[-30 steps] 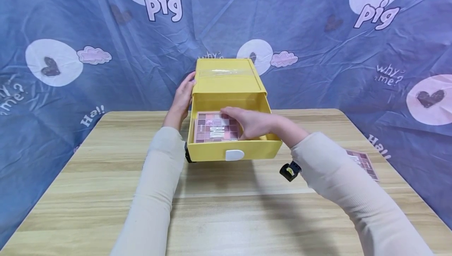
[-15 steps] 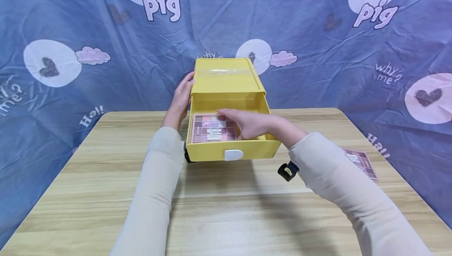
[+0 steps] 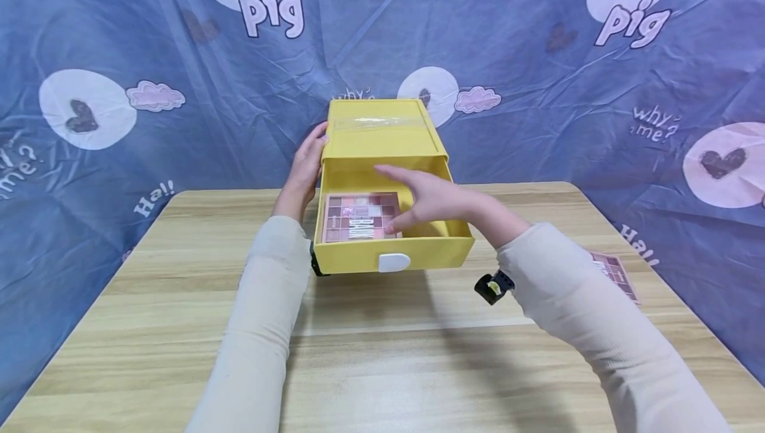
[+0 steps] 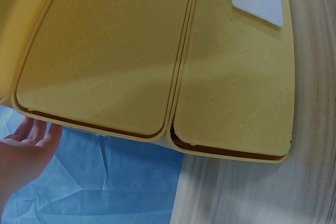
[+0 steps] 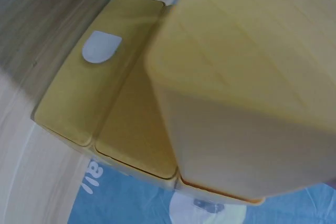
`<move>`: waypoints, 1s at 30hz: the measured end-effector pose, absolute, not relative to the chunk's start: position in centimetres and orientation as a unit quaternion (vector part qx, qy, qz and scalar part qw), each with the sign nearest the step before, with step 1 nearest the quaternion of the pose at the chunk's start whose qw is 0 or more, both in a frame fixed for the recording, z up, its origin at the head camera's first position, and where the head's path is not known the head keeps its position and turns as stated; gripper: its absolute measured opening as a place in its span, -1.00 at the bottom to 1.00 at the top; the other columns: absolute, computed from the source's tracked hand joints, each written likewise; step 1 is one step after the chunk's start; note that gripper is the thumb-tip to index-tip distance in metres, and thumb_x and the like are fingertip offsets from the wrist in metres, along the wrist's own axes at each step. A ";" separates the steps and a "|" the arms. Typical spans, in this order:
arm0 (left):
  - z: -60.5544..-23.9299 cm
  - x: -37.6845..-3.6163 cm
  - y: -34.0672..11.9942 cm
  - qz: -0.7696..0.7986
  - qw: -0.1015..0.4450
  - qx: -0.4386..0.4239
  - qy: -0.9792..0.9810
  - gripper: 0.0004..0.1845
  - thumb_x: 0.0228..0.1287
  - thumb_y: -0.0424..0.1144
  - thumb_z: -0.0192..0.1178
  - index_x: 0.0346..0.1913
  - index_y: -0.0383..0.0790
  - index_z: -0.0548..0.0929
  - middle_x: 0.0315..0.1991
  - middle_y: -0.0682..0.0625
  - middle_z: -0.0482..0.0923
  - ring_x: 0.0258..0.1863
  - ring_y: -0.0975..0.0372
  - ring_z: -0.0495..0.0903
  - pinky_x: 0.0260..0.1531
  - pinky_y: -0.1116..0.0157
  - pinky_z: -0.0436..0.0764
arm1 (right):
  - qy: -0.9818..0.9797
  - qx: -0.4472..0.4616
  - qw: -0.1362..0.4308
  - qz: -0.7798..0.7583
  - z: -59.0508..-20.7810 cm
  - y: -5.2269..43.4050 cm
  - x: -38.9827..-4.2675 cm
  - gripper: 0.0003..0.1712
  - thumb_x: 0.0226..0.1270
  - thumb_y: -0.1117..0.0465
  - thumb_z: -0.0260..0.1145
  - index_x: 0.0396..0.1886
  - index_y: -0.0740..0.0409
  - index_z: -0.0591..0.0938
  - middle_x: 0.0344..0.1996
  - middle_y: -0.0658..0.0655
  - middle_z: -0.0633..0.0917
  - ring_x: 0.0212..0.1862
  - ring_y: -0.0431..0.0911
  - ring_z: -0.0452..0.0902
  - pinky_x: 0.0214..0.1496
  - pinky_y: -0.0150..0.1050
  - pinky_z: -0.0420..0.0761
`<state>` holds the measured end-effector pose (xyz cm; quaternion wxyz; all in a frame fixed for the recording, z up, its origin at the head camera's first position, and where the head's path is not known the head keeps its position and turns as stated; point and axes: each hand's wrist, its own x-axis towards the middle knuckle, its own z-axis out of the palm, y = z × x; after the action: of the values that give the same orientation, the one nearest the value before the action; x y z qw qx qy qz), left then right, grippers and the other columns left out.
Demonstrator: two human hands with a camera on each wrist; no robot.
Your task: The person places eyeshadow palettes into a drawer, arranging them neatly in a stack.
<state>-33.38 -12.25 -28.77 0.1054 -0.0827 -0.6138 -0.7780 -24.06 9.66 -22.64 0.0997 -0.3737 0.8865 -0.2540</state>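
Note:
A yellow box (image 3: 382,134) stands at the back of the wooden table (image 3: 382,366), and its drawer (image 3: 430,254) with a white handle (image 3: 394,262) is pulled out. A pink eyeshadow palette (image 3: 358,217) lies flat in the drawer's left part. My right hand (image 3: 421,199) hovers just above the drawer, fingers loosely spread, holding nothing. My left hand (image 3: 307,166) rests with straight fingers against the box's left side. The left wrist view has those fingers (image 4: 31,140) at the box's (image 4: 131,61) edge. Only the box (image 5: 241,103) and its handle (image 5: 100,46) appear in the right wrist view.
A second pink palette (image 3: 615,277) lies on the table at the right edge, partly behind my right sleeve. A blue printed cloth (image 3: 119,54) hangs behind and around the table. Bare wood stretches in front of the drawer.
My right hand has let go of the palette, which now lies flat in the drawer, and has lifted a little above it. The left hand has stayed on the box.

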 end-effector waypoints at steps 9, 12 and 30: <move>-28.8 -33.3 -12.3 -0.781 0.102 -0.090 -0.609 -0.57 0.26 -0.21 -0.11 0.21 -0.11 0.29 0.02 -0.11 0.37 -0.31 0.29 0.42 -0.32 0.43 0.37 | 0.884 -0.347 0.045 -0.311 -21.1 11.2 -23.0 0.01 -0.13 0.02 0.40 0.29 0.13 0.08 0.23 0.11 0.18 0.22 -0.09 0.03 0.18 -0.19 0.07; -28.7 -33.3 -12.3 -0.783 0.103 -0.087 -0.608 -0.57 0.26 -0.21 -0.10 0.20 -0.11 0.31 -0.02 -0.10 0.39 -0.36 0.31 0.42 -0.36 0.44 0.37 | 0.884 -0.333 0.021 -0.327 -20.7 12.0 -22.8 -0.04 -0.09 0.02 0.38 0.29 0.12 0.11 0.23 0.09 0.19 0.21 -0.08 0.05 0.18 -0.18 0.07; -28.8 -33.3 -12.3 -0.784 0.094 -0.087 -0.607 -0.57 0.26 -0.21 -0.10 0.21 -0.09 0.29 0.03 -0.10 0.37 -0.30 0.29 0.41 -0.32 0.44 0.37 | 0.892 -0.209 -0.056 -0.396 -20.7 18.8 -21.9 -0.16 0.12 0.03 0.21 0.31 0.15 0.03 0.26 0.16 0.10 0.24 0.04 -0.03 0.20 -0.11 0.02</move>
<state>-33.31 -12.30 -28.78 0.0936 -0.0868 -0.6070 -0.7844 -21.91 18.81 -20.69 -0.0559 -0.2088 0.8924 -0.3962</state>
